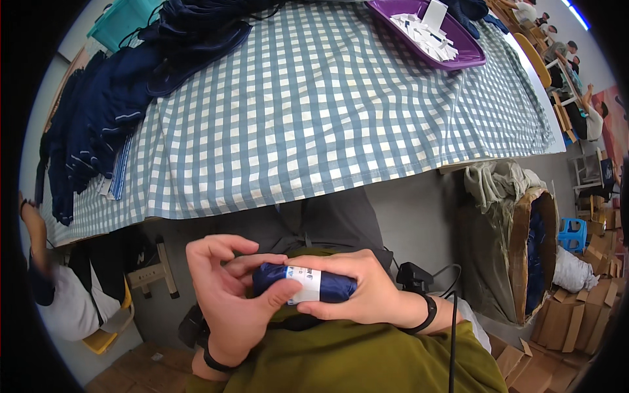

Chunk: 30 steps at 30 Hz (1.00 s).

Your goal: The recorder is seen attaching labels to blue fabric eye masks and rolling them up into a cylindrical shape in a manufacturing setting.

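Above my lap I hold a short, shiny dark blue fabric roll (pixel 337 287) with a white printed paper band round its middle. My left hand (pixel 226 285) closes on the roll's left end, with its thumb pressed on the paper band and its index finger raised and bent. From the other side my right hand (pixel 373 285) grips the roll, fingers along the top and thumb below. The palms hide part of both ends. On the table, a purple tray (pixel 468 57) holds many small white paper pieces like the band.
A table (pixel 314 124) with a blue-and-white checked cloth stands before me. Dark blue fabric pieces (pixel 111 98) heap at its left, near a teal bin (pixel 121 23). At right are an open carton (pixel 517 262), a blue stool (pixel 572 234) and flattened cardboard (pixel 557 327). Another person (pixel 65 295) sits at left.
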Tool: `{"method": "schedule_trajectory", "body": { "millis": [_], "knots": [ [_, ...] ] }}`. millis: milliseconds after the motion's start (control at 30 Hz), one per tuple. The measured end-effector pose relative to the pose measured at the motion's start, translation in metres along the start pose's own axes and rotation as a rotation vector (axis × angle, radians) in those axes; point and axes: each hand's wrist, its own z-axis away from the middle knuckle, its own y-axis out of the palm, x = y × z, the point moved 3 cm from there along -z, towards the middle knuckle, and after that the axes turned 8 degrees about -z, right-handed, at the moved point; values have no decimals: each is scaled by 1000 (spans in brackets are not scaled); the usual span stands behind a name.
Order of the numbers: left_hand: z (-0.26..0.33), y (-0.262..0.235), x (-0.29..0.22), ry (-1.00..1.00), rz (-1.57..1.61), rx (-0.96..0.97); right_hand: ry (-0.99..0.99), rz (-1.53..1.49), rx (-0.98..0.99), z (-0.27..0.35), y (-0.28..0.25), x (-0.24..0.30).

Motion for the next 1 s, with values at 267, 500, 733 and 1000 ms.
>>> {"method": "schedule_trajectory", "body": {
  "millis": [267, 500, 733, 1000],
  "knots": [
    [0, 6, 23, 162, -274, 63, 105, -103, -20, -2, 4, -7],
    [1, -3, 20, 256, -375, 18, 161, -250, 66, -6, 9, -8],
    [5, -4, 15, 265, -328, 29, 355, -566, 13, 3, 14, -15],
    [6, -2, 30, 32, 184, 20, -117, -9, -70, -9, 20, 3]
  ]
}}
